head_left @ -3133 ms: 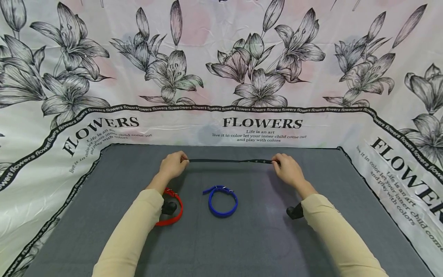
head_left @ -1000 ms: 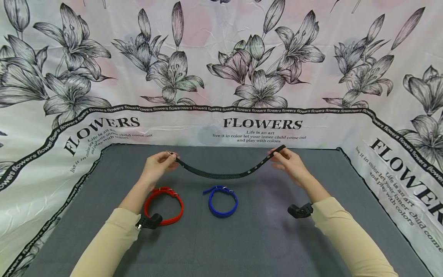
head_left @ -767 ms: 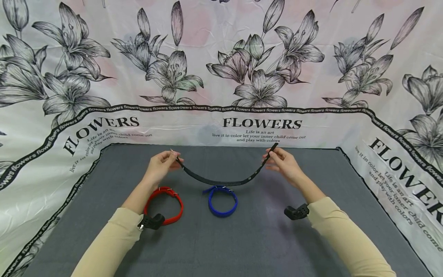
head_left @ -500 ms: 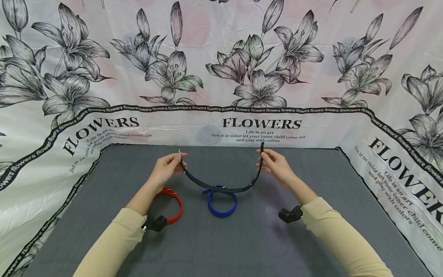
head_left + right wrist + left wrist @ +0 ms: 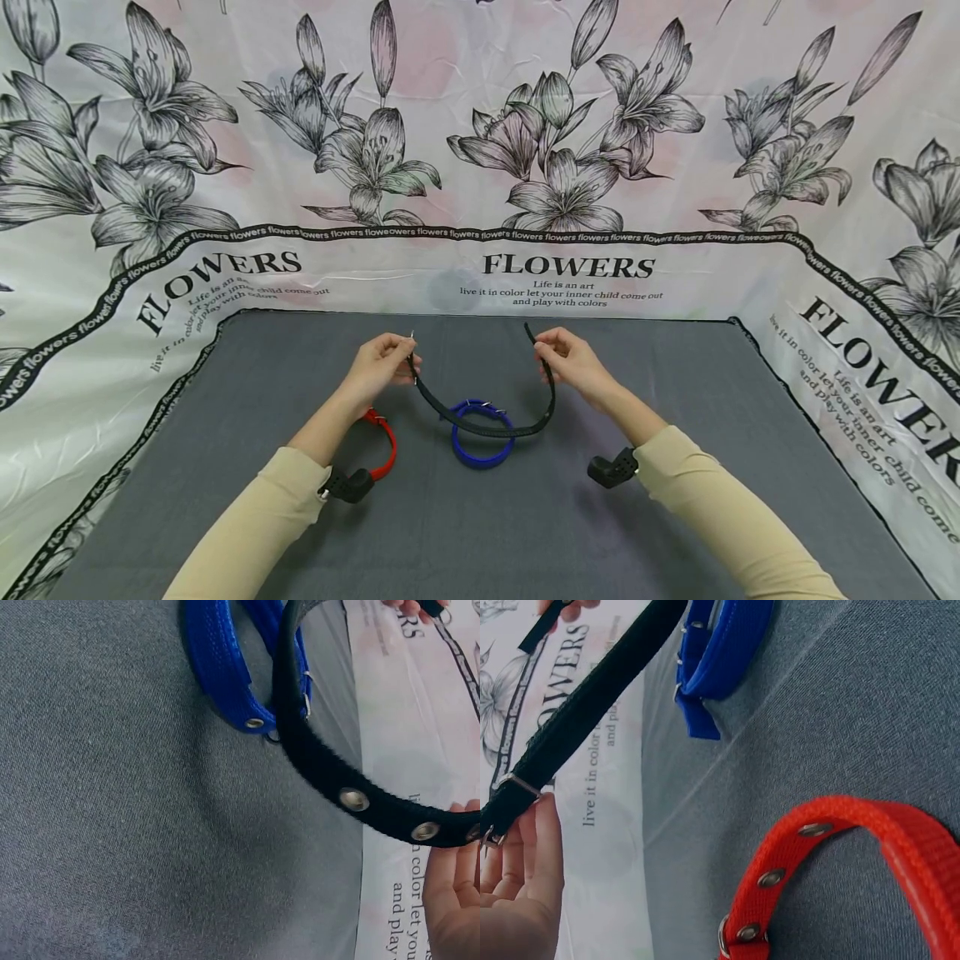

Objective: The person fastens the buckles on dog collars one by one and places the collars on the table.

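A black pet collar [image 5: 480, 429] with metal eyelets hangs in a U between my two hands, its ends apart. My left hand [image 5: 381, 364] pinches the buckle end; the buckle and a metal loop show in the left wrist view beside the fingers [image 5: 544, 847]. My right hand [image 5: 573, 362] pinches the eyelet end, whose tip sticks up past the fingers. Behind the sagging strap, a blue collar [image 5: 483, 463] lies on the table, buckled into a ring and partly covered in the head view. A red collar [image 5: 386, 467], also ring-shaped, lies under my left forearm, which hides much of it.
The grey cloth [image 5: 480, 533] covers the table. At the back and sides rises a white sheet [image 5: 420, 283] printed with flowers and lettering. Black wrist cameras [image 5: 351, 485] are strapped to both wrists, the left one above the red collar.
The black collar was stretched straight near the back; it has since slackened into a deepening U. Both hands have come closer together over the last second. The blue collar stays put.
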The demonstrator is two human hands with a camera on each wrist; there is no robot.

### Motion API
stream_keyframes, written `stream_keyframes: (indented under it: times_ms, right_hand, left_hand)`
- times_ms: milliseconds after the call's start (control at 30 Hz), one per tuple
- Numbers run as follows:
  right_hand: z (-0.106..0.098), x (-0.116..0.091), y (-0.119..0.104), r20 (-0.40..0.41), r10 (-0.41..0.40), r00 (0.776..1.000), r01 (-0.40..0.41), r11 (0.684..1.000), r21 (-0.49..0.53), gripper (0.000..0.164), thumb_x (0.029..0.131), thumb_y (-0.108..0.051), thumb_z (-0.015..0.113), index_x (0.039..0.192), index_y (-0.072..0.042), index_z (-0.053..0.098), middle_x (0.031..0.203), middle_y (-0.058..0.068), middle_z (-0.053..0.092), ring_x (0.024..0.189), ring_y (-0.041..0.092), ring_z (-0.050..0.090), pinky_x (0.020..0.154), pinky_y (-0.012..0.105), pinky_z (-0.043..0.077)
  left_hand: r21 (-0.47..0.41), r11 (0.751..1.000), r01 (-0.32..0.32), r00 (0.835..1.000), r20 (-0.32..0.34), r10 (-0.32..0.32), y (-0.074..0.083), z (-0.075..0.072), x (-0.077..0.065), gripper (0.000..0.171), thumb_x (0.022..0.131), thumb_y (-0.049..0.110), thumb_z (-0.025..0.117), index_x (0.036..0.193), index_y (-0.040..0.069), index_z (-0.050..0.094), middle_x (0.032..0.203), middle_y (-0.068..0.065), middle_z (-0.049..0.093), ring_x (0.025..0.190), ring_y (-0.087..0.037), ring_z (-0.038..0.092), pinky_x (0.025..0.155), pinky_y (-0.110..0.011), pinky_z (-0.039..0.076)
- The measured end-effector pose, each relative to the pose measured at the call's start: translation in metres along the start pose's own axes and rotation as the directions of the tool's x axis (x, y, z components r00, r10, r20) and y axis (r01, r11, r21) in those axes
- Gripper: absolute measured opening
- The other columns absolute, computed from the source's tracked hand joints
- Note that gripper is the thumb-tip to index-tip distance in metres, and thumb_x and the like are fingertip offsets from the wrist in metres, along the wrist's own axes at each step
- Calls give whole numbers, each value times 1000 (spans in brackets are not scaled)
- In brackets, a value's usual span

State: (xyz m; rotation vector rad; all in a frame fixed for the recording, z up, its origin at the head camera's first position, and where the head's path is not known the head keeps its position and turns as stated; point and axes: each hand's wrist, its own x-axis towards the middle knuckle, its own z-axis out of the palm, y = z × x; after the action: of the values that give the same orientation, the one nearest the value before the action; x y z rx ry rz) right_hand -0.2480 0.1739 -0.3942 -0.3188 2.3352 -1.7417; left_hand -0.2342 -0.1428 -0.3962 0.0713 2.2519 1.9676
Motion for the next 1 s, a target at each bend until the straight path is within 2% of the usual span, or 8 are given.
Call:
stream_keyframes:
  times_ms: [100,267,467,667,867,1000]
  right_hand:
    - [3,-2,-3,70,3,998,0,999,-35,33,96,-26,50,121,-5,48,99,10,54,85,33,55,81,56,46]
    - [7,-4,-7,146,28,989,-19,998,-63,28,96,-23,51,119,-8,49,98,12,54,86,38,54,81,57,45]
    - [15,-3,-7,174,33,984,-30,999,-24,32,93,-24,55,120,-6,49,101,11,56,92,45,51,80,58,45]
    - [26,-5,-8,200,34,979,-33,999,-8,35,92,-23,57,120,-3,49,97,10,56,86,41,53,77,58,47]
    - [35,-6,-9,213,51,976,-48,999,-18,34,91,-24,58,119,-6,52,100,14,57,87,45,54,76,56,48]
    - [39,-7,-9,229,56,972,-49,998,-39,37,92,-24,58,121,-3,52,104,19,56,85,46,55,77,56,48]
  left_hand:
    - [8,1000,-15,1000,18,15,0,4,0,33,97,31,48,112,2,54,85,-4,59,84,-29,63,72,-34,54]
    - [37,999,-35,997,64,33,1,8,-1,34,99,32,41,113,4,55,84,-8,52,71,-19,57,67,-36,53]
    - [63,997,-44,995,87,39,4,15,-1,33,98,35,43,111,7,57,82,-7,51,65,-15,50,59,-28,49]
    - [71,996,-61,987,152,50,9,24,-2,30,98,32,44,111,8,57,75,-6,48,59,-15,43,57,-30,44]
    - [93,994,-62,981,190,44,26,34,-13,25,97,23,47,110,6,60,64,-3,44,53,-14,38,53,-28,38]
    - [138,988,-63,981,191,36,32,40,-17,24,97,24,49,105,6,62,64,0,45,50,-13,36,52,-27,35]
